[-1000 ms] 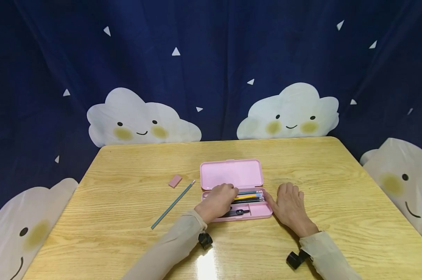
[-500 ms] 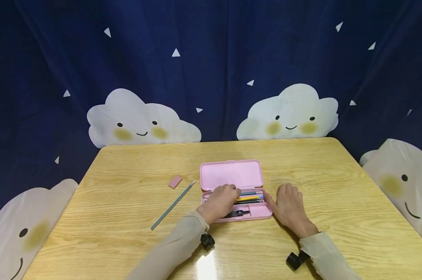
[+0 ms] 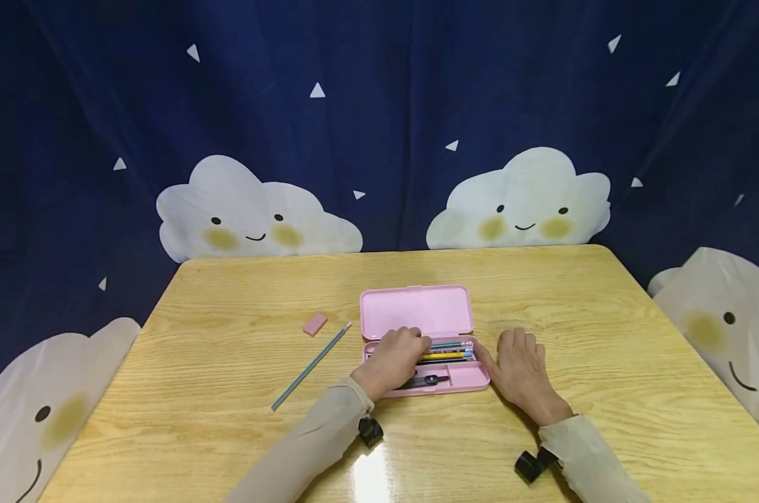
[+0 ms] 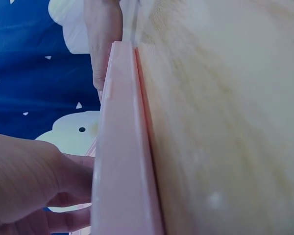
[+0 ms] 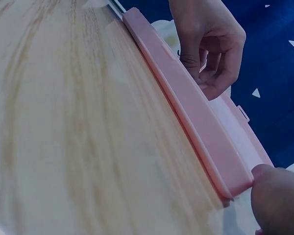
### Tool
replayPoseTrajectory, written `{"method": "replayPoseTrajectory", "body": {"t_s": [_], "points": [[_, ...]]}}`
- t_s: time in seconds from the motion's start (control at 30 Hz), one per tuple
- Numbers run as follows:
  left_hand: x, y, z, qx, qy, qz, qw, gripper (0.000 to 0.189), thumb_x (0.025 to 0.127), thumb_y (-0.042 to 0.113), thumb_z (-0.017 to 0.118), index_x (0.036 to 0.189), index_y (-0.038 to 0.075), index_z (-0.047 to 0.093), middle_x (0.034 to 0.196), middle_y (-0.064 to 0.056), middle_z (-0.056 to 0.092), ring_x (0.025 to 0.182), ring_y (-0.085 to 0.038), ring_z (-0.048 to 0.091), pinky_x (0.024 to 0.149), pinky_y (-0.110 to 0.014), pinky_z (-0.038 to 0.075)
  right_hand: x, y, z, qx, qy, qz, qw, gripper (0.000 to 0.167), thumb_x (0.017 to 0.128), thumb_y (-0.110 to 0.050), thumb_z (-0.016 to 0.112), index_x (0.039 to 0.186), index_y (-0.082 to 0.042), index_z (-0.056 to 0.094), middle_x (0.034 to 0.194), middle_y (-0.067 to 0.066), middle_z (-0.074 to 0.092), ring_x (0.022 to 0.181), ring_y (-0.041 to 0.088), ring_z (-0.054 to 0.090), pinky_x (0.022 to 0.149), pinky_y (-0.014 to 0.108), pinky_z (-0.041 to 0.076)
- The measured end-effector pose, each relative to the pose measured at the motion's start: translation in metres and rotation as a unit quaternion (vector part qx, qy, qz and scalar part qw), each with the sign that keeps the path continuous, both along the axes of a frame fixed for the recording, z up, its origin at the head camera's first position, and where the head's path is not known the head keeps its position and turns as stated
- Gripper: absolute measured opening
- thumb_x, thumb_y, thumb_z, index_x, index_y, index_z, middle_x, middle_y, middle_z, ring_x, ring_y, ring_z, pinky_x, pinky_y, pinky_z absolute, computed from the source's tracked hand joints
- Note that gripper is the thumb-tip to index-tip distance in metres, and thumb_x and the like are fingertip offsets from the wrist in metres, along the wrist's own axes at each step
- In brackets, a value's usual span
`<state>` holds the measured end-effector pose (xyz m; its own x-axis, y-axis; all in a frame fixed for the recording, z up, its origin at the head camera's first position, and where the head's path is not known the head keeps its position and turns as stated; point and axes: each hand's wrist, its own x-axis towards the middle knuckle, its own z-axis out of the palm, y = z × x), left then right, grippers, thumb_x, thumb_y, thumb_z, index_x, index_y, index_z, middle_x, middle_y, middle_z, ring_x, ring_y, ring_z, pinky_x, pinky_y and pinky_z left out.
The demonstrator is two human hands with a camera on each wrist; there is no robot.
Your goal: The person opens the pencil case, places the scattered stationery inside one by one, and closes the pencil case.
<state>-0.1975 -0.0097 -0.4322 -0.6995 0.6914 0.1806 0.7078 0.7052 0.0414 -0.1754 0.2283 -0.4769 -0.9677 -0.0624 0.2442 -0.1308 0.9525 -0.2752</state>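
A pink pencil case (image 3: 469, 378) stands with its lid (image 3: 417, 312) folded back. My left hand (image 3: 392, 358) reaches down into it, fingers curled over the left part of a yellow pencil (image 3: 445, 355); the fingertips are hidden behind the front wall in the right wrist view. Beside the yellow pencil lie several dark and blue pencils. A black compass (image 3: 431, 380) lies in the front compartment, partly under the left hand. My right hand (image 3: 523, 370) rests at the case's right end, its thumb (image 5: 267, 178) touching the corner and its other fingers extended over the table.
To the left of the case, a teal pencil (image 3: 312, 366) lies slantwise on the wooden table (image 3: 241, 307). A pink eraser (image 3: 315, 324) sits just beyond it. Behind the table hangs a dark blue curtain (image 3: 379, 126) with smiling clouds.
The yellow pencil has shifted and turned slightly, now lying straighter along the case. My left hand moved a little right, then back left. The right hand has stayed put.
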Motion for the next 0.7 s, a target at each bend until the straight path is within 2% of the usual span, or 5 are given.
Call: {"method": "replayPoseTrajectory", "body": {"t_s": [0.37,0.5,0.7], "points": [[-0.0002,-0.002,-0.0021,0.013,0.009,0.01,0.9998,0.019,0.078,0.003,0.074,0.093,0.014,0.07,0.082,0.0,0.062,0.071,-0.017,0.06,0.062,-0.031,0.05,-0.0017,0.0001,0.0003,0.003,0.004,-0.005,1.0,0.052,0.095,-0.05,0.052,0.077,-0.003,0.039,0.078,0.011,0.034,0.072,0.029,0.032,0.062,0.038,0.022],[-0.0016,-0.0025,-0.002,0.017,0.011,0.014,0.9997,0.016,0.081,0.001,0.07,0.092,0.013,0.07,0.082,-0.001,0.063,0.072,-0.017,0.061,0.062,-0.031,0.051,-0.0022,-0.0002,0.0009,0.002,0.002,-0.008,1.0,0.051,0.095,-0.049,0.052,0.077,-0.003,0.039,0.079,0.011,0.034,0.073,0.03,0.032,0.063,0.039,0.023],[-0.0007,-0.0037,-0.0022,0.017,-0.005,0.017,0.9997,0.018,0.083,0.0,0.068,0.096,0.013,0.072,0.085,-0.002,0.065,0.075,-0.017,0.062,0.066,-0.031,0.052,-0.0011,-0.001,0.0006,-0.002,-0.005,-0.007,1.0,0.051,0.095,-0.05,0.051,0.078,-0.003,0.04,0.079,0.011,0.034,0.073,0.03,0.032,0.063,0.038,0.023]]}}
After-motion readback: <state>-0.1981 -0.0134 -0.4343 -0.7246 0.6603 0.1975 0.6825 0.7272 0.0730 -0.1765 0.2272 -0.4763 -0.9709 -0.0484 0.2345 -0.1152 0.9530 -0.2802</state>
